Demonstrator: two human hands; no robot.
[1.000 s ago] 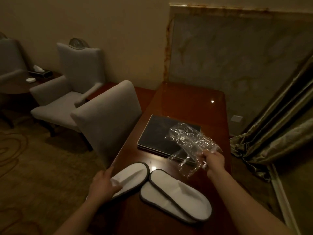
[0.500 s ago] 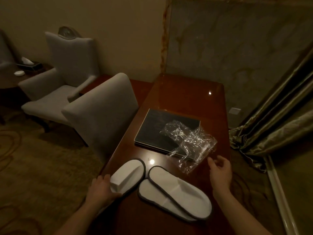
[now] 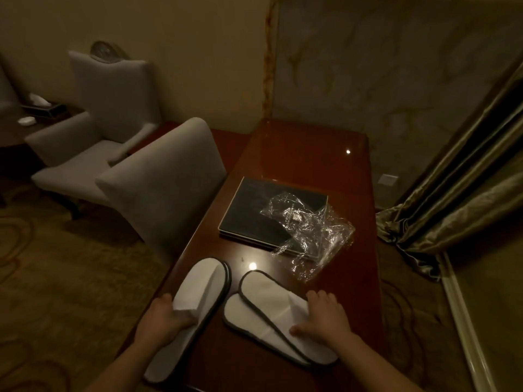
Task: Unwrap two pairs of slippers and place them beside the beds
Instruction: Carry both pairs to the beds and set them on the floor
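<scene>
Two stacks of white slippers with dark trim lie on the near end of a glossy brown desk (image 3: 308,154). My left hand (image 3: 162,318) grips the left slipper pair (image 3: 203,287) at its left edge. My right hand (image 3: 325,318) lies on top of the right slipper pair (image 3: 266,301), fingers spread over it. An empty clear plastic wrapper (image 3: 311,230) lies crumpled farther back, partly on a dark flat folder (image 3: 254,210).
A grey chair (image 3: 161,182) stands pushed against the desk's left edge, an armchair (image 3: 93,137) behind it. A side table with a tissue box (image 3: 42,108) is at far left. Curtains (image 3: 467,193) hang at right; a marble wall panel backs the desk.
My right hand let go of the plastic wrapper, which now lies on the folder, and came down onto the right slipper pair. My left hand stayed on the left pair.
</scene>
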